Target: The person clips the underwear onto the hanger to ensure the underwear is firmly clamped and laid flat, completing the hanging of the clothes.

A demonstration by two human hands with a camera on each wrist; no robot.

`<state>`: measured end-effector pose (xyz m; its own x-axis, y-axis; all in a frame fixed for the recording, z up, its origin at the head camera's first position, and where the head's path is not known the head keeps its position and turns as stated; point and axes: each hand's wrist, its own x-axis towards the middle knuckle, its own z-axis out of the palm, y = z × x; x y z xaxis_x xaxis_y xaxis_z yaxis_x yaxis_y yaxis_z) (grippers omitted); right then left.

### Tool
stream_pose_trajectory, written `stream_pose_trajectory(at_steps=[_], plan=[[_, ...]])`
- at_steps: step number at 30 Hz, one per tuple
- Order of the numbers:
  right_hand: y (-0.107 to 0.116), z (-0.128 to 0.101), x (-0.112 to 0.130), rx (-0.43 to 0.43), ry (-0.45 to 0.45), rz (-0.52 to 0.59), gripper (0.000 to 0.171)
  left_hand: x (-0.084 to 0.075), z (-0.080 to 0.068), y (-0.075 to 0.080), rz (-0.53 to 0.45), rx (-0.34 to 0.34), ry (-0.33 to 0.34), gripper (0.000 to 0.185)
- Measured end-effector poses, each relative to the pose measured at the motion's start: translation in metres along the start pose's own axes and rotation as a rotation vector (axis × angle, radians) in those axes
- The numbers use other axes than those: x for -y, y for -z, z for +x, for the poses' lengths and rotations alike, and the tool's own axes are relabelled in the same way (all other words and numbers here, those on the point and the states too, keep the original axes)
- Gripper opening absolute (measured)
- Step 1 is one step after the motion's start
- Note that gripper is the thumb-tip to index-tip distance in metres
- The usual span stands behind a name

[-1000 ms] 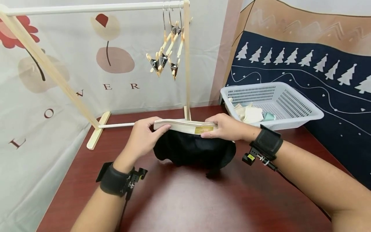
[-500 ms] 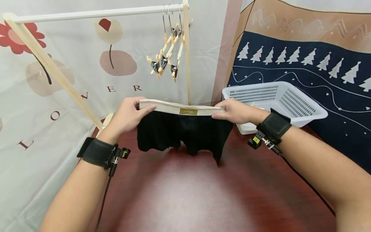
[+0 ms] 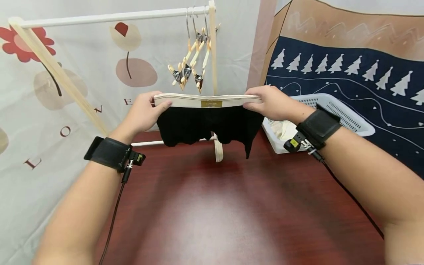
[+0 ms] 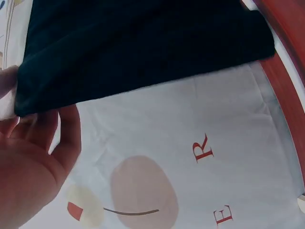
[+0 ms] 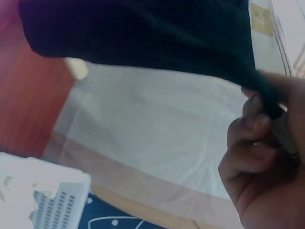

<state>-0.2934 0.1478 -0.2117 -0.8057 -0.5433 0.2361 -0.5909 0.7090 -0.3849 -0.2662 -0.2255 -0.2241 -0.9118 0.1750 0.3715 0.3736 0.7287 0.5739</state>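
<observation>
A pair of black boxer briefs [image 3: 210,123] hangs above the table, its cream waistband [image 3: 185,101] stretched level between both hands. On the middle of that band is a gold label [image 3: 212,104]. My left hand [image 3: 143,112] pinches the band's left end, thumb in front. At the right end my right hand [image 3: 275,103] grips the band the same way. In the left wrist view the dark fabric [image 4: 143,47] falls from the left hand [image 4: 33,167], fingers behind it. The right wrist view shows the right hand's fingers [image 5: 248,157] curled at the garment's corner.
Behind the briefs stands a wooden rack with a white rail [image 3: 116,17]. Several clip hangers [image 3: 188,68] hang at its right end. A pale plastic basket [image 3: 366,129] holding light cloths [image 3: 285,130] is at the back right of the red-brown table [image 3: 212,206].
Both hands have raised the briefs from low over the table and drawn apart, pulling the waistband out straight. The black fabric, bunched before, now hangs down flat.
</observation>
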Motion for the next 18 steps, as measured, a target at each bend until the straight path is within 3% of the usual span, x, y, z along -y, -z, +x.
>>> stream_pose_trajectory(at_steps=[5,8,10,14,18], plan=[[0.007,-0.027,0.01,0.06,0.042,0.092,0.017,-0.01,-0.025,0.009,-0.024,0.086,0.027,0.033],[0.005,-0.048,0.013,0.167,0.074,0.144,0.013,-0.014,-0.047,0.011,-0.055,0.189,-0.007,0.027],[0.0,-0.061,0.012,0.255,0.089,0.168,0.013,-0.013,-0.061,0.008,-0.115,0.296,-0.027,0.023],[-0.023,-0.072,0.0,0.371,0.078,0.204,0.019,0.005,-0.079,-0.013,-0.25,0.512,0.016,0.02],[-0.068,-0.07,-0.02,0.419,0.026,0.233,0.027,0.039,-0.087,-0.051,-0.273,0.642,0.104,0.023]])
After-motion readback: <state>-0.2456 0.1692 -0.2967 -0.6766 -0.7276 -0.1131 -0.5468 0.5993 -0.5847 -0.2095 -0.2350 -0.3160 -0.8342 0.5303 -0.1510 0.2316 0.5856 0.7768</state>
